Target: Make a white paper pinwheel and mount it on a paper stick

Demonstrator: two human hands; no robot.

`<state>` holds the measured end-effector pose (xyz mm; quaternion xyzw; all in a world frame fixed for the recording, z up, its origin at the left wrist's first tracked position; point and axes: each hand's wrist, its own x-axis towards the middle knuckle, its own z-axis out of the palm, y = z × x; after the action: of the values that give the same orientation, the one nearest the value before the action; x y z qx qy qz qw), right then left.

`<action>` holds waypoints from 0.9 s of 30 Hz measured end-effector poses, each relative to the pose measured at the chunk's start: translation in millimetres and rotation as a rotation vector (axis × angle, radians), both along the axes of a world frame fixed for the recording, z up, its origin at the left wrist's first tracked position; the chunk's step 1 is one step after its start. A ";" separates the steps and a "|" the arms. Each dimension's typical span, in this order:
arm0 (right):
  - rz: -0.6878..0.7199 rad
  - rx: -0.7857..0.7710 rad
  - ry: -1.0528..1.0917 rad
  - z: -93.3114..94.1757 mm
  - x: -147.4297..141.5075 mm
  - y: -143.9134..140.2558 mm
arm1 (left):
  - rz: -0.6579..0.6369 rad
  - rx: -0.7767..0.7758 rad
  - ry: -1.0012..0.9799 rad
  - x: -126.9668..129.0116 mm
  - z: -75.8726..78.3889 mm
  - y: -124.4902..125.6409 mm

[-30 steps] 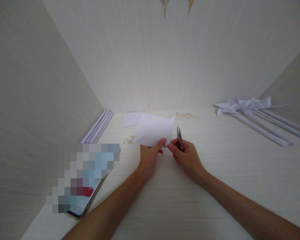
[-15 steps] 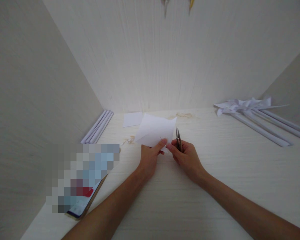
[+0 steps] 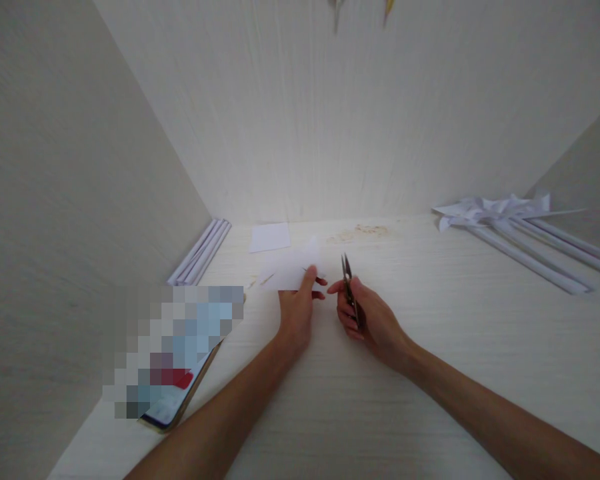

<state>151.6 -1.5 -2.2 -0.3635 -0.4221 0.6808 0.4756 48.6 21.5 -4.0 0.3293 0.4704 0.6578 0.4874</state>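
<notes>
My left hand (image 3: 299, 301) pinches a piece of white paper (image 3: 287, 268) at its lower right, thumb on top and fingers beneath. Short slits show in the sheet near the thumb and toward its left side. To the right, my right hand (image 3: 367, 310) is closed around a pair of small thread snips (image 3: 349, 283), their blades pointing up and slightly apart. The right index finger extends toward the left hand, with a small gap between the two hands. Behind the held sheet, a smaller square of white paper (image 3: 270, 237) lies flat on the table.
Rolled white paper tubes (image 3: 200, 252) lie at the left wall. At right are paper pinwheel-like shapes (image 3: 495, 210) on paper sticks (image 3: 535, 260). A phone (image 3: 173, 407), partly blurred out, rests at front left. Brownish marks (image 3: 373, 230) show on the table near the back wall.
The paper has turned and shifted left and lower in my left hand. My right hand has come away from the paper's edge, the snips still in it.
</notes>
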 end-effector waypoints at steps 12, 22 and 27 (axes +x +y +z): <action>0.217 -0.084 -0.205 6.6 0.3 -4.2 | -0.004 -0.003 -0.139 -1.4 0.6 1.5; 0.193 -0.109 -0.252 7.4 -0.3 -3.8 | -0.021 0.002 -0.153 -0.7 3.4 0.3; 0.185 -0.109 -0.269 6.4 -0.4 -2.8 | -0.026 0.007 -0.156 -0.2 3.4 0.3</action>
<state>151.2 -4.3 4.2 -0.4361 -0.4761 0.6888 0.3296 48.4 21.8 -0.6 0.2849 0.4243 0.6768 0.5299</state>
